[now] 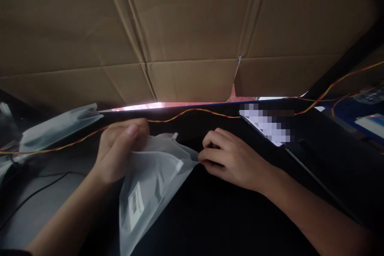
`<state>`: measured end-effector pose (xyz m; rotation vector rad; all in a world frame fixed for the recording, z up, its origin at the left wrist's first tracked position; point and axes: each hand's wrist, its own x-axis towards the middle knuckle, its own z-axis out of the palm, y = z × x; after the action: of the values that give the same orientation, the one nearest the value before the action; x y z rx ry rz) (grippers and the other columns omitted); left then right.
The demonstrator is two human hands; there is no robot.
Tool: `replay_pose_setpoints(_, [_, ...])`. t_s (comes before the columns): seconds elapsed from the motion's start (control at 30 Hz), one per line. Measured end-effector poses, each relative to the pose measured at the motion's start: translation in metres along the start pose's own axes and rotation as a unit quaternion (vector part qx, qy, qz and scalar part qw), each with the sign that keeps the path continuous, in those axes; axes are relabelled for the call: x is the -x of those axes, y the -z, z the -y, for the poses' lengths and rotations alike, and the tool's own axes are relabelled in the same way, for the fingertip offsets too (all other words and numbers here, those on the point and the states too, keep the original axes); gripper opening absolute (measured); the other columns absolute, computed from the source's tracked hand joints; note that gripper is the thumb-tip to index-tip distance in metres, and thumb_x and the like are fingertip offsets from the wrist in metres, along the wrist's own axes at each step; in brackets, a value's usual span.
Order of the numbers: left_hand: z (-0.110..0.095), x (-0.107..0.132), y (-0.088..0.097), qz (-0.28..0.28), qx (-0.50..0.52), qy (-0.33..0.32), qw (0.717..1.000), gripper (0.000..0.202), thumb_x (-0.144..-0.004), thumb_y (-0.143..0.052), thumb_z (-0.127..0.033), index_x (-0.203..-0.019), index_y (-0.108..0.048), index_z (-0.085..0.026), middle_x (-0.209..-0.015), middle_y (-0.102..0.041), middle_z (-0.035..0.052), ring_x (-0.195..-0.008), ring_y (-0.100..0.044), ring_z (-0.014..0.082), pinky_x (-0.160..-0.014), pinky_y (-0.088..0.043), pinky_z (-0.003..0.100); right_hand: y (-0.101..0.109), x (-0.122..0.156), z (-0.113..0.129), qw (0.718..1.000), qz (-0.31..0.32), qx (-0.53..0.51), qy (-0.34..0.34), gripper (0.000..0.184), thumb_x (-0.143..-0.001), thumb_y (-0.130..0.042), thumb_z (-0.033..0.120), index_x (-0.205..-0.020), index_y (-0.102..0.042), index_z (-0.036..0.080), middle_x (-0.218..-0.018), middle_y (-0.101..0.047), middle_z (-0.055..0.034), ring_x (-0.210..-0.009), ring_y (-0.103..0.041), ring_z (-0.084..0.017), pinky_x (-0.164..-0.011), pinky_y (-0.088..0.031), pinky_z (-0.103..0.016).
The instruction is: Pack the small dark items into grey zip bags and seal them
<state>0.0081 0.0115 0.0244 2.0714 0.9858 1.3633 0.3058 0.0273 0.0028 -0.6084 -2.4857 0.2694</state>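
A frosted, see-through plastic bag (157, 176) hangs between my two hands, its mouth partly spread. It carries a white label with a barcode (136, 204) low on its left side. My left hand (121, 148) is closed on the bag's upper left edge, thumb on top. At the bag's right corner, my right hand (229, 158) pinches the plastic between bent fingers. I cannot make out anything inside the bag.
Folded cardboard (186, 20) stands behind the dark work surface (210, 220). A red-and-yellow twisted wire (192, 111) runs along the back. Another plastic bag (63, 126) lies at the left, near a thin black cable (33, 192). A phone-like device (264, 126), its screen blurred out, lies at the right.
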Motion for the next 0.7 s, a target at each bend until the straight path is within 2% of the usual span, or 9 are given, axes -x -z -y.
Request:
replay_pose_setpoints(0.1, [0.002, 0.0, -0.002, 0.033, -0.032, -0.02, 0.999, 0.058, -0.113, -0.044, -0.038, -0.059, -0.034, -0.019, -0.061, -0.037, -0.0014, -0.053, -0.035, 0.0125, -0.052, -0.025, 0.034, 0.011, 0.001, 0.002, 0.992, -0.003, -0.109, -0.061, 0.005, -0.102, -0.071, 0.022, -0.107, -0.07, 0.021, -0.102, -0.069, -0.0032, -0.094, -0.061, -0.018, -0.085, -0.052, -0.033])
replay_pose_setpoints(0.2, [0.007, 0.0, 0.0, 0.058, -0.093, -0.055, 0.993, 0.054, -0.112, -0.046, -0.034, -0.061, -0.036, -0.019, -0.062, -0.037, -0.0015, -0.052, -0.036, 0.0122, -0.053, -0.025, 0.034, 0.019, 0.005, 0.005, 0.978, 0.075, -0.182, -0.07, 0.045, -0.086, -0.09, 0.05, -0.118, -0.07, 0.026, -0.121, -0.075, -0.0035, -0.12, -0.065, -0.025, -0.102, -0.054, -0.039])
replay_pose_setpoints(0.27, [0.01, -0.001, 0.004, 0.057, -0.13, -0.071, 0.987, 0.052, -0.111, -0.045, -0.03, -0.061, -0.037, -0.019, -0.062, -0.038, -0.0013, -0.053, -0.037, 0.0125, -0.054, -0.025, 0.034, 0.016, 0.008, 0.008, 0.973, 0.15, -0.164, -0.057, 0.082, -0.075, -0.094, 0.062, -0.144, -0.063, 0.03, -0.152, -0.067, -0.0052, -0.147, -0.052, -0.033, -0.119, -0.046, -0.05])
replay_pose_setpoints(0.33, [0.013, -0.001, 0.01, 0.048, -0.149, -0.074, 0.985, 0.051, -0.11, -0.047, -0.027, -0.06, -0.037, -0.019, -0.063, -0.037, -0.0012, -0.053, -0.037, 0.0129, -0.054, -0.024, 0.035, 0.008, 0.011, 0.009, 0.974, 0.187, -0.119, -0.055, 0.099, -0.077, -0.096, 0.054, -0.161, -0.05, 0.03, -0.168, -0.053, -0.0062, -0.16, -0.038, -0.036, -0.127, -0.038, -0.058])
replay_pose_setpoints(0.43, [0.014, -0.001, 0.016, 0.033, -0.174, -0.071, 0.982, 0.051, -0.11, -0.045, -0.025, -0.06, -0.037, -0.02, -0.063, -0.036, -0.0015, -0.054, -0.036, 0.0132, -0.055, -0.023, 0.035, -0.003, 0.01, 0.007, 0.981, 0.177, -0.059, -0.058, 0.081, -0.082, -0.089, 0.016, -0.156, -0.057, 0.024, -0.161, -0.061, -0.0063, -0.154, -0.05, -0.032, -0.123, -0.046, -0.052])
replay_pose_setpoints(0.5, [0.015, -0.001, 0.016, 0.031, -0.187, -0.065, 0.98, 0.051, -0.11, -0.045, -0.025, -0.06, -0.038, -0.019, -0.064, -0.037, -0.0015, -0.054, -0.036, 0.0131, -0.055, -0.023, 0.035, -0.003, 0.008, 0.002, 0.987, 0.135, -0.027, -0.08, 0.072, -0.078, -0.079, 0.001, -0.146, -0.066, 0.022, -0.148, -0.072, -0.0059, -0.139, -0.066, -0.031, -0.113, -0.055, -0.048])
replay_pose_setpoints(0.57, [0.015, 0.0, 0.011, 0.037, -0.197, -0.053, 0.978, 0.051, -0.11, -0.047, -0.025, -0.06, -0.04, -0.019, -0.064, -0.04, -0.0014, -0.054, -0.038, 0.0128, -0.055, -0.025, 0.035, 0.001, 0.007, -0.003, 0.991, 0.034, -0.017, -0.125, 0.064, -0.078, -0.073, 0.002, -0.139, -0.07, 0.022, -0.138, -0.078, -0.0056, -0.124, -0.075, -0.029, -0.105, -0.06, -0.047])
replay_pose_setpoints(0.63, [0.015, 0.001, 0.001, 0.037, -0.199, -0.027, 0.979, 0.051, -0.111, -0.046, -0.027, -0.061, -0.041, -0.02, -0.066, -0.042, -0.0011, -0.056, -0.041, 0.0133, -0.056, -0.028, 0.034, 0.006, 0.007, -0.004, 0.981, -0.106, -0.025, -0.162, 0.059, -0.082, -0.07, 0.005, -0.137, -0.07, 0.024, -0.134, -0.08, -0.0046, -0.119, -0.077, -0.027, -0.104, -0.061, -0.044])
replay_pose_setpoints(0.7, [0.013, 0.003, -0.014, 0.025, -0.187, 0.01, 0.982, 0.051, -0.114, -0.039, -0.03, -0.064, -0.042, -0.021, -0.068, -0.044, -0.001, -0.058, -0.043, 0.0141, -0.056, -0.031, 0.034, 0.008, 0.006, 0.001, 0.972, -0.179, -0.029, -0.15, 0.059, -0.084, -0.067, 0.006, -0.139, -0.068, 0.025, -0.136, -0.079, -0.0043, -0.123, -0.075, -0.025, -0.107, -0.058, -0.044])
